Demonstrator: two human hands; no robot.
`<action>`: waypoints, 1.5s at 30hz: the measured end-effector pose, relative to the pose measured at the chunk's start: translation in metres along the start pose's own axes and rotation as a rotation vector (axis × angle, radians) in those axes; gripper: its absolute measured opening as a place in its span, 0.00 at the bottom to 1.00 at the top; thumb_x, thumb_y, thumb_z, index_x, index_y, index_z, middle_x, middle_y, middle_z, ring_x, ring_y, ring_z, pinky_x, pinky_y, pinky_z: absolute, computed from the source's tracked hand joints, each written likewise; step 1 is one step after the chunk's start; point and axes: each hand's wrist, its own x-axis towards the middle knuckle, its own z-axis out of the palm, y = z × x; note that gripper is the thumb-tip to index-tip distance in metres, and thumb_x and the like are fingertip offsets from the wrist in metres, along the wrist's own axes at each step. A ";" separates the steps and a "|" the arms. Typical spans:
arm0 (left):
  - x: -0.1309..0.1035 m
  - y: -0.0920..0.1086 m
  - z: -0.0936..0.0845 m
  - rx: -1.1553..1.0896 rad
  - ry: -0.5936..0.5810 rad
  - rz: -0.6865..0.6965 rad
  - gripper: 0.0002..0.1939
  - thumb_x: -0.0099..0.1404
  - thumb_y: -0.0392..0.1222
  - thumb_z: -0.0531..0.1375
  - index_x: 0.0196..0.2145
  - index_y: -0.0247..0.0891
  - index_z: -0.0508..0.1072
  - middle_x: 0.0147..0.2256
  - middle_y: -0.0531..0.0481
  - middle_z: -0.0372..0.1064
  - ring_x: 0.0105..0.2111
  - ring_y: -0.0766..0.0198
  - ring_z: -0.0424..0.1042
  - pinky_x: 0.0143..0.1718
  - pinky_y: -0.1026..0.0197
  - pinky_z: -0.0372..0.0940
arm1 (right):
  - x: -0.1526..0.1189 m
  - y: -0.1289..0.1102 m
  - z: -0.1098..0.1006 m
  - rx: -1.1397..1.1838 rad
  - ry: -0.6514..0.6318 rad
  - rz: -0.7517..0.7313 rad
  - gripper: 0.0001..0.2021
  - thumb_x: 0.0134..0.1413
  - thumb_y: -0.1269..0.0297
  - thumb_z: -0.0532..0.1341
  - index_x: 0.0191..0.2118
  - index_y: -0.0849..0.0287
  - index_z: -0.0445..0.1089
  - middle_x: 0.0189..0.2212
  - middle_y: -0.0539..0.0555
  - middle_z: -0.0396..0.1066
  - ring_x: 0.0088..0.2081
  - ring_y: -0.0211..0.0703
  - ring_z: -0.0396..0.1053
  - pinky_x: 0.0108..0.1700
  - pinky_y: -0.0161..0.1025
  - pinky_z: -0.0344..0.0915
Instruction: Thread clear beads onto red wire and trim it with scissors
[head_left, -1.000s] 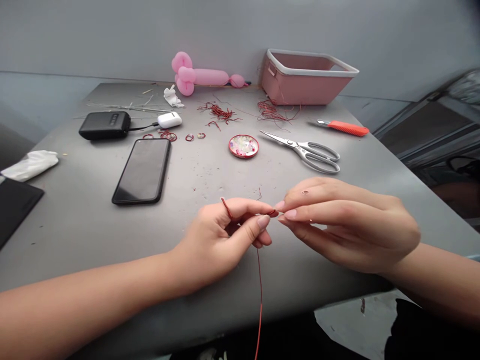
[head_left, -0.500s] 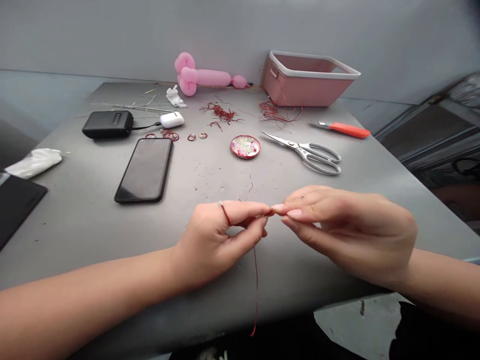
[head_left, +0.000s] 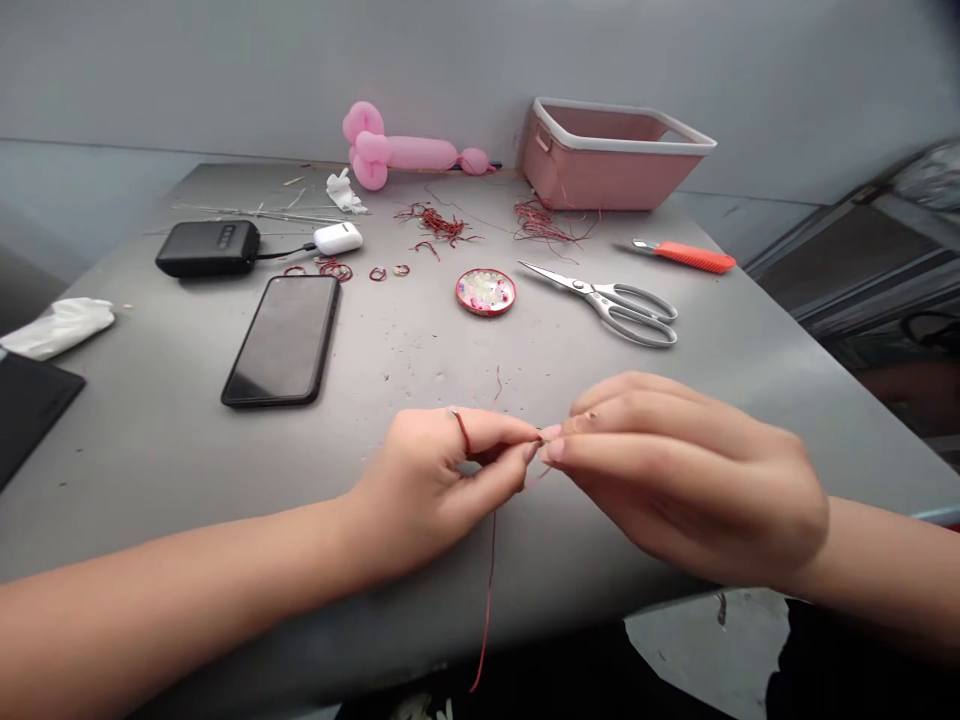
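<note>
Thumb and index finger of my left hand [head_left: 435,475] pinch a thin red cord [head_left: 490,600], whose loose end hangs below the table's front edge. A red cord ring [head_left: 463,432] circles that hand's index finger. My right hand [head_left: 705,475] is closed too, its fingertips meeting the left ones and pinching the cord work there. Between the fingertips the small piece is mostly covered, so its form is unclear. Beyond the hands lie a round red-rimmed dish of small beads [head_left: 486,292] and silver scissors [head_left: 611,305].
Farther back are red cord pieces [head_left: 439,222], a cord tangle [head_left: 544,222], a pink basket [head_left: 600,180] and a pink balloon figure [head_left: 420,153]. An orange-handled cutter [head_left: 690,256] lies right. A phone [head_left: 283,340], black power bank [head_left: 208,248] and white case [head_left: 338,238] stand left.
My right hand has rolled, its fingers now lying more across the pinch point. The hanging cord end has swung left and slightly lower. The view has shifted a little.
</note>
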 end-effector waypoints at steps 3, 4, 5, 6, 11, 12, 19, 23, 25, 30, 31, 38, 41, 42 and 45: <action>0.001 0.004 -0.001 -0.267 0.003 -0.125 0.08 0.65 0.35 0.59 0.36 0.34 0.78 0.25 0.51 0.76 0.24 0.67 0.74 0.27 0.67 0.69 | -0.002 0.001 -0.008 -0.190 -0.019 -0.272 0.11 0.52 0.79 0.64 0.27 0.54 0.71 0.30 0.54 0.78 0.33 0.44 0.76 0.33 0.38 0.77; 0.001 0.004 -0.002 -0.338 0.001 -0.138 0.07 0.65 0.35 0.59 0.37 0.34 0.78 0.24 0.51 0.75 0.25 0.67 0.74 0.28 0.67 0.70 | -0.002 0.002 -0.011 -0.228 -0.031 -0.301 0.13 0.52 0.80 0.64 0.24 0.54 0.69 0.31 0.54 0.79 0.34 0.44 0.77 0.33 0.38 0.77; 0.001 0.005 -0.002 -0.393 -0.007 -0.148 0.07 0.65 0.36 0.60 0.37 0.34 0.78 0.23 0.52 0.75 0.25 0.67 0.75 0.28 0.67 0.71 | -0.002 0.002 -0.013 -0.255 -0.041 -0.326 0.15 0.52 0.80 0.64 0.21 0.55 0.67 0.31 0.54 0.79 0.35 0.44 0.78 0.32 0.37 0.77; 0.001 0.005 -0.002 -0.433 -0.019 -0.159 0.06 0.65 0.36 0.60 0.37 0.34 0.78 0.23 0.52 0.75 0.25 0.67 0.75 0.29 0.67 0.71 | -0.001 0.002 -0.014 -0.279 -0.045 -0.355 0.17 0.53 0.80 0.63 0.19 0.55 0.66 0.30 0.53 0.79 0.35 0.43 0.78 0.32 0.37 0.77; 0.000 0.004 -0.003 -0.515 -0.040 -0.236 0.05 0.64 0.38 0.62 0.36 0.35 0.78 0.22 0.52 0.74 0.26 0.65 0.75 0.31 0.65 0.72 | 0.003 0.005 -0.014 -0.380 -0.037 -0.534 0.19 0.52 0.77 0.66 0.17 0.53 0.64 0.28 0.47 0.79 0.34 0.39 0.78 0.32 0.33 0.76; 0.000 0.004 -0.004 -0.522 -0.036 -0.246 0.05 0.64 0.38 0.62 0.35 0.35 0.78 0.22 0.52 0.74 0.26 0.65 0.75 0.31 0.64 0.72 | 0.004 0.006 -0.013 -0.397 -0.041 -0.553 0.18 0.53 0.76 0.66 0.18 0.53 0.66 0.29 0.47 0.79 0.34 0.39 0.78 0.32 0.33 0.76; 0.006 -0.001 -0.005 -0.494 -0.004 -0.187 0.05 0.67 0.39 0.59 0.36 0.35 0.74 0.24 0.53 0.72 0.27 0.68 0.73 0.32 0.66 0.69 | 0.003 0.012 -0.007 -0.299 -0.009 -0.430 0.07 0.53 0.73 0.65 0.29 0.52 0.73 0.34 0.53 0.79 0.38 0.46 0.77 0.35 0.40 0.77; 0.001 -0.004 -0.001 -0.455 0.001 -0.142 0.05 0.68 0.39 0.60 0.40 0.37 0.68 0.27 0.54 0.71 0.29 0.69 0.73 0.34 0.67 0.69 | 0.003 0.011 -0.004 0.155 -0.015 -0.070 0.06 0.56 0.74 0.61 0.38 0.57 0.72 0.33 0.56 0.77 0.37 0.45 0.75 0.39 0.44 0.76; -0.002 -0.005 0.000 -0.457 -0.020 -0.124 0.05 0.68 0.39 0.60 0.40 0.37 0.66 0.28 0.54 0.70 0.29 0.69 0.74 0.34 0.66 0.69 | 0.004 0.012 -0.002 0.328 -0.003 0.093 0.08 0.56 0.76 0.62 0.39 0.57 0.71 0.31 0.53 0.75 0.36 0.41 0.74 0.37 0.41 0.74; -0.002 -0.006 -0.001 -0.475 -0.068 -0.083 0.02 0.69 0.36 0.58 0.38 0.37 0.66 0.32 0.54 0.68 0.30 0.71 0.73 0.34 0.68 0.68 | 0.006 0.017 -0.002 0.443 -0.149 0.243 0.04 0.57 0.69 0.64 0.39 0.57 0.72 0.34 0.53 0.72 0.37 0.38 0.71 0.37 0.37 0.71; -0.002 -0.005 -0.002 -0.483 -0.078 -0.086 0.01 0.69 0.35 0.58 0.38 0.37 0.67 0.31 0.54 0.68 0.30 0.71 0.73 0.34 0.68 0.68 | 0.007 0.018 -0.002 0.453 -0.178 0.245 0.03 0.57 0.69 0.64 0.38 0.58 0.72 0.35 0.53 0.72 0.37 0.37 0.71 0.38 0.37 0.71; 0.003 0.001 -0.002 -0.670 -0.159 -0.248 0.04 0.67 0.37 0.60 0.35 0.37 0.66 0.23 0.56 0.66 0.27 0.69 0.70 0.34 0.64 0.67 | 0.002 0.020 -0.004 0.529 -0.224 0.181 0.05 0.57 0.76 0.62 0.38 0.61 0.71 0.32 0.51 0.74 0.37 0.35 0.71 0.40 0.37 0.70; 0.004 0.002 -0.002 -0.737 -0.199 -0.318 0.08 0.66 0.41 0.62 0.35 0.37 0.65 0.22 0.57 0.66 0.26 0.69 0.68 0.36 0.63 0.66 | 0.001 0.020 -0.003 0.506 -0.229 0.184 0.05 0.57 0.77 0.62 0.38 0.61 0.70 0.31 0.50 0.74 0.36 0.35 0.71 0.38 0.36 0.69; 0.004 0.002 -0.002 -0.748 -0.216 -0.335 0.09 0.65 0.42 0.62 0.35 0.37 0.65 0.22 0.58 0.66 0.25 0.70 0.67 0.35 0.63 0.65 | 0.001 0.020 -0.002 0.501 -0.236 0.191 0.05 0.57 0.77 0.62 0.37 0.61 0.70 0.31 0.50 0.74 0.35 0.35 0.71 0.37 0.36 0.69; 0.005 0.002 -0.003 -0.747 -0.260 -0.374 0.10 0.65 0.44 0.62 0.34 0.37 0.65 0.21 0.58 0.66 0.24 0.70 0.65 0.32 0.64 0.62 | 0.002 0.019 -0.003 0.492 -0.277 0.214 0.06 0.56 0.77 0.61 0.36 0.60 0.70 0.30 0.50 0.74 0.34 0.34 0.71 0.36 0.34 0.69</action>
